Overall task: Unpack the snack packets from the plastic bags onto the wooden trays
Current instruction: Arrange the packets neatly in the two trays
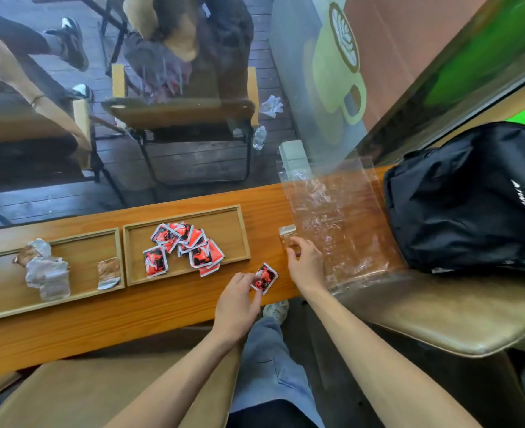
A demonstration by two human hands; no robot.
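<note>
Packet (264, 278), red and black, lies on the counter just below right of the right tray (243, 230), tilted diagonally. Left hand (239, 299) pinches its lower-left corner; the tray's pile sits up-left of that grip. Right hand (303, 261) pinches the clear bag's (338, 217) near-left edge.

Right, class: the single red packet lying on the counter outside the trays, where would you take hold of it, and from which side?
Probably at its near-left corner, coming from the counter's front edge. The red packet lies flat, too thin to grab across its faces, so a pinch at a corner suits it. The left hand already pinches there. The right hand grips the clear plastic bag, and the tray lies behind.
</note>
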